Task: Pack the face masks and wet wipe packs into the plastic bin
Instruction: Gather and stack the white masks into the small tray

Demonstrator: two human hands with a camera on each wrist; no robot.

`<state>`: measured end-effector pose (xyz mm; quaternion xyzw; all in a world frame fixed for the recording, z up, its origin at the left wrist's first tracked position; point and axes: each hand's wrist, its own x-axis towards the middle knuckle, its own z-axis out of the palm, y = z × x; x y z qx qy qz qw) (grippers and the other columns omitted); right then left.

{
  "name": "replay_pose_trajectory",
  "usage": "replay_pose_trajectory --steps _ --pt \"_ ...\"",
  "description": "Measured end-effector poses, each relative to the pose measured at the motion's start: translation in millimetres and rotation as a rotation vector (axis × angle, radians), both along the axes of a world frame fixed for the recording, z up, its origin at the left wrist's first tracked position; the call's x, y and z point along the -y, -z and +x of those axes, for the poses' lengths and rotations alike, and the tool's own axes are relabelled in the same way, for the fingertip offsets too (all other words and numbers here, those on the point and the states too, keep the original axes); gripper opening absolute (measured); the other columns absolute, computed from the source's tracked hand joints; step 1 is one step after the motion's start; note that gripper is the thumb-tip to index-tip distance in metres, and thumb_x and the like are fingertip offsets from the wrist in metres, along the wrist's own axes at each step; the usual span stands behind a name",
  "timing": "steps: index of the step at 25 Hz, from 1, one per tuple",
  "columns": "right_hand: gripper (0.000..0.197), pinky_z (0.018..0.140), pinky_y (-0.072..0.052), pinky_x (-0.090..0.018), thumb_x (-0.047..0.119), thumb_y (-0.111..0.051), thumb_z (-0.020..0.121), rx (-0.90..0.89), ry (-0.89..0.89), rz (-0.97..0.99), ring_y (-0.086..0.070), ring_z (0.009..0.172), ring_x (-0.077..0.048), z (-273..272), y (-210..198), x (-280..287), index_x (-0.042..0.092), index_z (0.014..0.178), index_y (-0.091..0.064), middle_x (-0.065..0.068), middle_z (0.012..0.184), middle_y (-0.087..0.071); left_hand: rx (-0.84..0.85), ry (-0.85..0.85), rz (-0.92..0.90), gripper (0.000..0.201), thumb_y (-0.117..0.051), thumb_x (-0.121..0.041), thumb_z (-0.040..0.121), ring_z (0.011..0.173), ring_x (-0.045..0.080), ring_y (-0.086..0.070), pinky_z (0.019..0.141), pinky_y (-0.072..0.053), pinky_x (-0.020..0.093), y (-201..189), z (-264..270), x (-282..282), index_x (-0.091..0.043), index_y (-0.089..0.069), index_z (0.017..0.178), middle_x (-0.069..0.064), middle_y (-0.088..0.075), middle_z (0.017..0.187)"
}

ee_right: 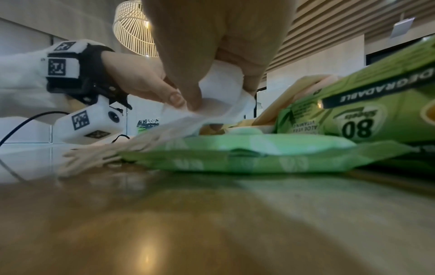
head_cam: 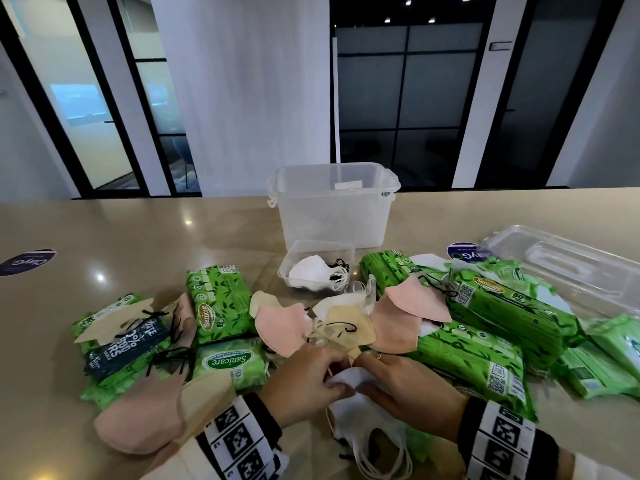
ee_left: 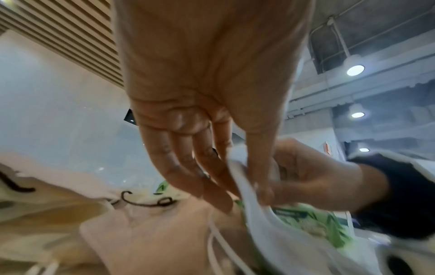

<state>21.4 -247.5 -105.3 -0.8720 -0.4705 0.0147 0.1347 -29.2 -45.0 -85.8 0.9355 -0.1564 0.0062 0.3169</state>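
**Both hands pinch a white mask at the near edge of the counter**

The left hand (head_cam: pixel 304 379) and right hand (head_cam: pixel 405 386) meet over a white face mask (head_cam: pixel 360 417), each pinching its top edge between thumb and fingers (ee_left: pixel 212 167). The mask's lower half and white ear loops trail toward the person; part of it lies over a green wet wipe pack (ee_right: pixel 235 154), most of which the hands hide in the head view. In the left wrist view the mask is smeared by blur and its outline cannot be followed.

The plastic bin (head_cam: pixel 332 206) stands upright at the far side of the counter (head_cam: pixel 138 237), well apart from the hands; its cloudy walls make its contents hard to read. Just in front of it a small clear tub (head_cam: pixel 301 252) holds white masks with black loops.

Pink and beige masks (head_cam: pixel 346 323) lie loose among more green wipe packs (head_cam: pixel 218 306) across the middle. A clear lid (head_cam: pixel 571 268) at the right is cut off by the frame edge, as are the packs beside it.
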Motion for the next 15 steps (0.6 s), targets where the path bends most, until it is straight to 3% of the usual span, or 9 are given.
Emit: replay_pose_trajectory --steps 3,6,7,9,11,12,15 --pt "0.03 0.069 -0.036 -0.038 0.039 -0.037 0.1 -0.008 0.024 -0.029 -0.052 0.094 -0.031 -1 2 -2 0.016 0.119 -0.043 -0.008 0.107 -0.057 -0.1 -0.036 -0.135 0.026 -0.067 -0.046 0.084 0.077 0.004 -0.063 0.076 -0.053 0.027 -13 15 -11 -0.02 -0.068 0.085 -0.007 -0.069 0.084" --pt "0.032 0.068 -0.03 -0.034 0.038 -0.036 0.101 -0.002 0.017 -0.046 -0.05 0.096 -0.03 -3 2 -5 0.017 0.123 -0.041 -0.009 0.109 -0.055 -0.021 -0.2 -0.16 0.013 -0.063 -0.03 0.09 0.079 0.012 -0.065 0.083 -0.053 0.035 -21 50 -21 -0.018 -0.068 0.093 -0.006 -0.069 0.09" --pt "0.031 0.068 -0.028 -0.032 0.039 -0.035 0.101 0.0 0.01 -0.04 -0.049 0.097 -0.029 -4 1 -5 0.018 0.123 -0.041 -0.009 0.11 -0.055 -0.024 -0.21 -0.101 0.015 -0.064 -0.03 0.088 0.082 0.013 -0.064 0.085 -0.052 0.036 -21 61 -22 -0.02 -0.066 0.1 -0.005 -0.066 0.096" --pt "0.03 0.069 -0.027 -0.031 0.038 -0.035 0.101 0.004 -0.006 -0.027 -0.049 0.097 -0.029 -5 0 -5 0.016 0.12 -0.043 -0.009 0.11 -0.054 -0.147 -0.146 0.122 0.044 -0.069 -0.044 0.081 0.094 0.016 -0.06 0.089 -0.05 0.035 -16 78 -20 -0.028 -0.056 0.121 -0.002 -0.055 0.113" --pt "0.029 0.069 -0.026 -0.03 0.037 -0.036 0.1 0.022 -0.032 0.018 -0.048 0.096 -0.029 -4 0 -4 0.014 0.114 -0.045 -0.009 0.109 -0.054 -0.231 -0.085 0.339 0.062 -0.072 -0.053 0.074 0.107 0.019 -0.057 0.093 -0.047 0.035 -8 89 -14 -0.035 -0.049 0.129 0.001 -0.051 0.12" --pt "0.027 0.069 -0.026 -0.029 0.037 -0.036 0.099 0.031 -0.042 0.044 -0.048 0.095 -0.028 -4 0 -4 0.015 0.111 -0.046 -0.008 0.108 -0.054 -0.222 -0.074 0.384 0.057 -0.073 -0.05 0.074 0.107 0.019 -0.057 0.091 -0.047 0.033 -5 92 -11 -0.033 -0.052 0.125 0.001 -0.055 0.119" --pt "0.023 0.071 -0.034 -0.032 0.039 -0.036 0.097 0.022 -0.033 0.114 -0.048 0.093 -0.024 -1 -1 -3 0.019 0.106 -0.044 -0.003 0.106 -0.054 -0.13 -0.091 0.367 0.016 -0.068 -0.027 0.08 0.096 0.019 -0.063 0.079 -0.049 0.028 -3 95 -13 -0.026 -0.065 0.095 -0.002 -0.067 0.1"
